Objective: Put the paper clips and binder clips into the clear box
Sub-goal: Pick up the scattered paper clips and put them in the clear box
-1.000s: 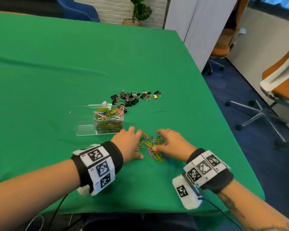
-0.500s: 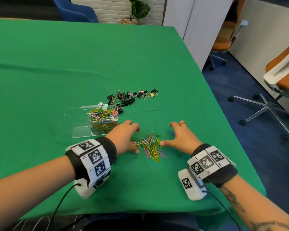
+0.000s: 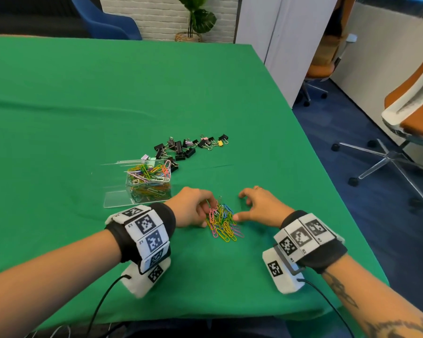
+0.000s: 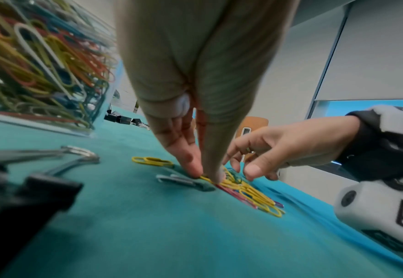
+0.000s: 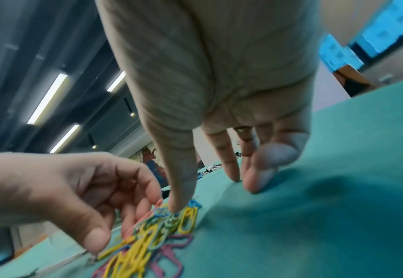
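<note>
A heap of coloured paper clips (image 3: 224, 224) lies on the green cloth near the front edge. My left hand (image 3: 206, 211) bends over the heap's left top, and its thumb and fingers (image 4: 195, 167) pinch clips there. My right hand (image 3: 239, 208) is at the heap's right side: the thumb touches the clips (image 5: 148, 244) and the other fingers (image 5: 231, 169) rest bent on the cloth, holding nothing. The clear box (image 3: 128, 191), heaped with paper clips, stands just left of and behind my left hand. Black binder clips (image 3: 181, 148) lie in a loose group behind the box.
A flat clear lid (image 3: 117, 198) lies beside the box on its left. The table's front edge is close behind my wrists, and its right edge (image 3: 310, 152) runs near my right hand. Office chairs (image 3: 405, 118) stand on the floor to the right.
Half a second ago both hands lay spread on either side of the heap. Now my left fingers have curled onto the clips, and my right thumb has come in against the heap.
</note>
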A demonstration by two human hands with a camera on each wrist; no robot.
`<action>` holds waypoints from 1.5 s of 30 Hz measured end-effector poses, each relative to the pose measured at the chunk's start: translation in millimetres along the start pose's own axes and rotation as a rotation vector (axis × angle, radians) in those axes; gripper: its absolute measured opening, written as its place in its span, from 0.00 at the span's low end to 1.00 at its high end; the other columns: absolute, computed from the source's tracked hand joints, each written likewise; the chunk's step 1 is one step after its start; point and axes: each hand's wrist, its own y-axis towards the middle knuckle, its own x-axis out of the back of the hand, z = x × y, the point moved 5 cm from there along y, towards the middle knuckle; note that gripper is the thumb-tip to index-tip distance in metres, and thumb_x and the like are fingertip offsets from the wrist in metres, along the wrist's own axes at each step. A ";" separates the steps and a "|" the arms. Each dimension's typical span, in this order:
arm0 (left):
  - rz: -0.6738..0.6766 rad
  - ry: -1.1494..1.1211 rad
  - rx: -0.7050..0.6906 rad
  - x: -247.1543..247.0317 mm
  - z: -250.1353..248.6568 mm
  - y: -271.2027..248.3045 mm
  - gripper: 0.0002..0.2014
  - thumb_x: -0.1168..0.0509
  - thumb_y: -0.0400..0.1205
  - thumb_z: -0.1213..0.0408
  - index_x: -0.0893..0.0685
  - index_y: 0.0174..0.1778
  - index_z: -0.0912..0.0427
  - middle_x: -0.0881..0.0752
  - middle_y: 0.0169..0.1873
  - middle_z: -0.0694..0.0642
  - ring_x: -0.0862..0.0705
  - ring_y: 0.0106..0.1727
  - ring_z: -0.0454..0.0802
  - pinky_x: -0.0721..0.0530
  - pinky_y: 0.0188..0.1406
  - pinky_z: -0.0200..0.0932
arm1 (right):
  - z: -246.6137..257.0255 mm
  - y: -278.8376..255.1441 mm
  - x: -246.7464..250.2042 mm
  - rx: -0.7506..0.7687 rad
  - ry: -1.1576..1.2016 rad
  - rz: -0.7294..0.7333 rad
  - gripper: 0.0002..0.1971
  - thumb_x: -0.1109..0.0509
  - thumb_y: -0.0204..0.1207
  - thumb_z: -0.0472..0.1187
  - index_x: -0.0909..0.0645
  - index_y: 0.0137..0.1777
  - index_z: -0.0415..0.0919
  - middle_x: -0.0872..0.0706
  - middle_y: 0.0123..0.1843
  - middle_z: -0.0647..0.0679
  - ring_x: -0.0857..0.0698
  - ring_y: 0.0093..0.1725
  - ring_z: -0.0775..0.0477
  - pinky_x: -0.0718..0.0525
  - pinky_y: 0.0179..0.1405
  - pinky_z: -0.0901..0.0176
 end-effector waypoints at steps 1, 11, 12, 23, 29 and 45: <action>-0.011 -0.001 -0.018 1.3 -1.4 0.4 0.23 0.25 0.67 0.76 0.19 0.58 0.66 0.20 0.41 0.54 0.21 0.37 0.48 0.23 0.36 0.27 | -0.4 0.2 -2.7 -0.019 0.005 0.016 0.31 0.23 0.67 0.48 0.27 0.68 0.37 0.26 0.52 0.44 0.28 0.50 0.50 0.27 0.55 0.60; 0.204 0.449 -0.105 -5.2 -16.5 10.1 0.47 0.23 0.67 0.59 0.42 0.79 0.47 0.38 0.73 0.60 0.28 0.70 0.59 0.30 0.70 0.45 | -3.7 -14.8 1.8 -0.018 0.243 -0.022 0.22 0.27 0.70 0.31 0.25 0.64 0.32 0.22 0.42 0.47 0.24 0.38 0.48 0.25 0.40 0.60; 0.233 0.507 -0.119 -5.0 -21.2 13.3 0.45 0.24 0.69 0.60 0.41 0.78 0.46 0.38 0.74 0.60 0.28 0.71 0.59 0.31 0.70 0.46 | -7.4 -19.3 6.3 -0.009 0.154 -0.049 0.21 0.27 0.71 0.33 0.25 0.64 0.33 0.22 0.45 0.47 0.24 0.41 0.49 0.27 0.42 0.63; 0.271 0.953 -0.417 -13.8 -58.7 17.0 0.18 0.36 0.79 0.61 0.22 0.67 0.51 0.19 0.59 0.55 0.20 0.60 0.59 0.22 0.48 0.48 | -32.6 -45.6 4.3 -0.039 0.066 -0.075 0.23 0.28 0.73 0.39 0.27 0.68 0.36 0.30 0.52 0.47 0.26 0.47 0.51 0.28 0.58 0.62; 0.159 0.888 -0.378 -11.3 -50.2 16.3 0.11 0.37 0.80 0.58 0.17 0.57 0.53 0.14 0.53 0.55 0.17 0.56 0.58 0.25 0.42 0.43 | -32.2 -48.0 5.2 -0.023 0.052 -0.068 0.23 0.30 0.75 0.40 0.27 0.68 0.37 0.30 0.52 0.48 0.27 0.47 0.52 0.29 0.55 0.64; -0.643 -0.143 0.060 108.0 11.3 -51.5 0.18 0.25 0.70 0.61 0.13 0.55 0.61 0.15 0.34 0.53 0.21 0.25 0.35 0.22 0.34 0.27 | 15.1 -26.6 19.1 0.074 0.047 -0.113 0.21 0.31 0.75 0.42 0.26 0.67 0.40 0.23 0.54 0.46 0.24 0.42 0.50 0.30 0.46 0.65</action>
